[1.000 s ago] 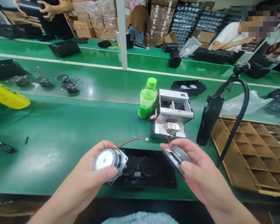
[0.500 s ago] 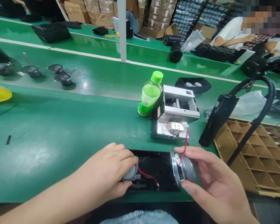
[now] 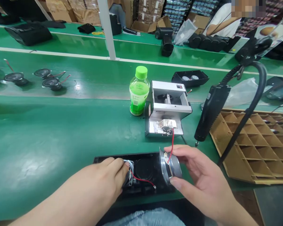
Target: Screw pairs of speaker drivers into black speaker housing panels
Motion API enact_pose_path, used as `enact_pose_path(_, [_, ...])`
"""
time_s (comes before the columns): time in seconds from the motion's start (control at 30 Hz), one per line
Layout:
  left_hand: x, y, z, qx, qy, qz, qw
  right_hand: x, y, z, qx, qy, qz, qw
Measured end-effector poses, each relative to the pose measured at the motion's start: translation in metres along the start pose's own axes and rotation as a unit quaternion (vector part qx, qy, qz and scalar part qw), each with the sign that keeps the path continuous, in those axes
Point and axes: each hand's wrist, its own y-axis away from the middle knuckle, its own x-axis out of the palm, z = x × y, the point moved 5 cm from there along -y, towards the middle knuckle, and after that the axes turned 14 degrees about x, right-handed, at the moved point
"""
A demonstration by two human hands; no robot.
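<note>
My left hand [image 3: 106,177] is closed over a speaker driver [image 3: 130,175] at the left part of a long black speaker panel [image 3: 145,157]. Most of that driver is hidden under my fingers; its red wire trails right across the panel. Between thumb and fingers, my right hand [image 3: 198,179] grips a second round speaker driver [image 3: 171,168], tilted on its side above the panel's right end. A red wire stands up from its frame. Beyond the panel sits a silver and black screw feeder machine [image 3: 169,110].
A green-capped bottle [image 3: 139,92] stands left of the machine. To the right, a black electric screwdriver [image 3: 211,110] hangs on a curved arm over a divided cardboard tray [image 3: 254,150]. Loose speaker drivers [image 3: 52,83] lie at the back left. A co-worker [image 3: 224,23] sits across the bench.
My view has shifted right, so things appear further left. My left hand has pressed the driver lower onto the panel, its frame now lying flatter. The right hand keeps holding its driver.
</note>
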Motion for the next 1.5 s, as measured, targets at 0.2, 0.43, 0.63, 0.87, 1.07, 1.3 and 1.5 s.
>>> enact_pose_path(0.2, [0.011,0.002,0.005,-0.028,-0.025,-0.007,0.999,-0.001,0.0,-0.005,0.007,0.012,-0.012,1.0])
enact_pose_path(0.43, [-0.006,-0.017,0.001,-0.044,0.067,-0.1,0.992,-0.001,-0.002,0.0,-0.011,0.062,0.006,0.998])
enact_pose_path(0.63, [-0.003,-0.043,0.0,0.007,0.136,-0.11,0.984,0.005,-0.003,0.016,-0.064,0.132,0.029,0.989])
enact_pose_path(0.87, [0.002,0.025,0.013,-0.053,0.188,-0.348,0.917,0.032,-0.019,0.044,-0.148,0.341,0.117,0.921])
enact_pose_path(1.07, [0.009,0.025,0.007,-0.054,0.151,-0.324,0.932,0.048,-0.019,0.05,-0.192,0.395,0.197,0.877])
enact_pose_path(1.3, [0.003,0.017,0.008,-0.049,0.094,-0.227,0.968,0.069,-0.02,0.026,-0.161,0.443,0.245,0.847])
enact_pose_path(1.5, [0.008,0.019,0.01,-0.034,0.068,-0.254,0.964,0.069,-0.018,0.022,-0.18,0.455,0.223,0.843])
